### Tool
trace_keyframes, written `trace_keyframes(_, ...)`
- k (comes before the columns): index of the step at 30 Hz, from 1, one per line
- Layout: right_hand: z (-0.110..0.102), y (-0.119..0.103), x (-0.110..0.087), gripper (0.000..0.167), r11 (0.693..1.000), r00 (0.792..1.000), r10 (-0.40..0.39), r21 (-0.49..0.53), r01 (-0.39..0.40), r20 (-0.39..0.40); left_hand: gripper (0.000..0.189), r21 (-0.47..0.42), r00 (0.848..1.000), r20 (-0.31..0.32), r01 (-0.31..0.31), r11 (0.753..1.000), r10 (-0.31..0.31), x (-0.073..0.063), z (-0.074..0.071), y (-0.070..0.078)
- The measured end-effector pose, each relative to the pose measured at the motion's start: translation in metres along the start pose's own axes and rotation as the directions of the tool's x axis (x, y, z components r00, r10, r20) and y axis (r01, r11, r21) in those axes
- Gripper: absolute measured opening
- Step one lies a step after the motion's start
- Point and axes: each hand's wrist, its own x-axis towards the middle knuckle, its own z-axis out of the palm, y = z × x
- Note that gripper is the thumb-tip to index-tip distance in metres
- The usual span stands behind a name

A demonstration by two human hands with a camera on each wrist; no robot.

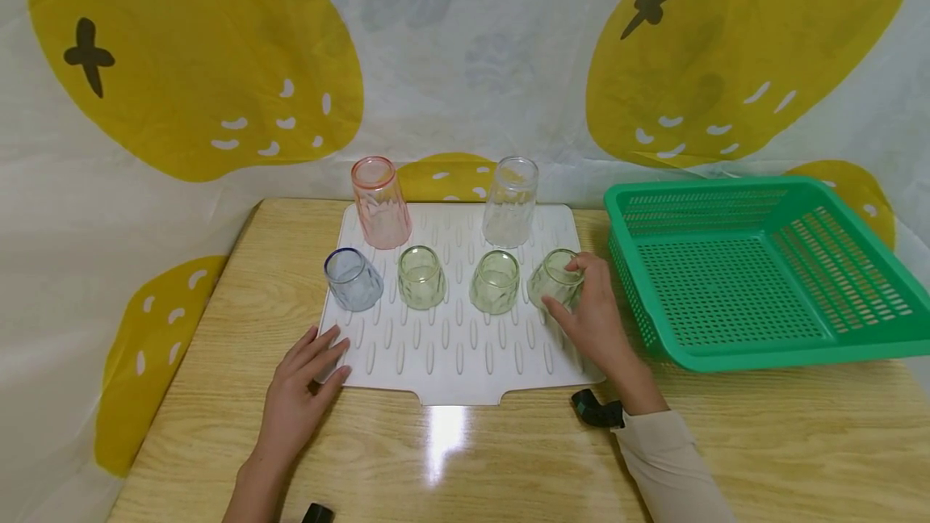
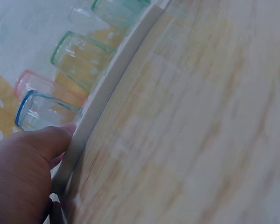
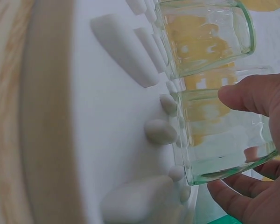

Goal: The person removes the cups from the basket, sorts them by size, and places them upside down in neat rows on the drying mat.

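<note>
My right hand [image 1: 596, 317] holds the rightmost green glass [image 1: 546, 285] between thumb and fingers, as the right wrist view also shows. That glass stands on a white ribbed drying mat [image 1: 459, 390]. Beside it is another green glass [image 1: 494, 285], then a third green glass [image 1: 421, 279] further left. A short blue-rimmed glass [image 1: 354, 281] ends this front row. Behind them stand a tall pink glass [image 1: 385, 212] and a tall clear glass [image 1: 510, 208]. Over the mat's front left corner rests my left hand [image 1: 298, 390], fingers extended, holding no glass.
A green plastic basket [image 1: 726, 357] with perforated walls stands right of the mat on the wooden table [image 1: 508, 466]. A white cloth with yellow lemon shapes [image 1: 436, 47] hangs behind the table. Dark wrist-camera parts [image 1: 597, 410] show near the right wrist.
</note>
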Motion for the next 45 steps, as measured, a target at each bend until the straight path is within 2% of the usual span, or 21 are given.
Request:
trace_keyframes(6,-0.0020,-0.0023,0.0000,0.060,1.000,0.999,0.028,-0.013,-0.027,0.026,0.043,-0.012,1.000,-0.008,-0.013,1.000,0.012,0.0004,0.0002,-0.0002)
trace_keyframes(11,-0.0018,-0.0017,0.0004,0.059,1.000,1.000,0.012,-0.010,-0.012,0.026,0.043,-0.012,1.000,-0.010,-0.017,1.000,0.017,0.0003,0.0003,-0.0003)
trace_keyframes(18,-0.0008,-0.0033,0.0006,0.059,1.000,1.000,0.002,0.002,-0.002,0.019,0.042,-0.008,1.000,0.025,0.009,1.000,-0.009,-0.0011,-0.0006,-0.0020)
trace_keyframes(24,-0.0016,-0.0047,0.0006,0.058,1.000,0.999,0.023,-0.001,-0.023,0.025,0.042,-0.012,1.000,0.001,-0.002,1.000,0.002,-0.0002,-0.0002,0.0000)
trace_keyframes(45,-0.0007,-0.0060,0.0003,0.058,1.000,0.999,0.008,-0.022,-0.007,0.039,0.041,-0.003,1.000,0.021,0.009,1.000,-0.009,-0.0008,-0.0006,-0.0007)
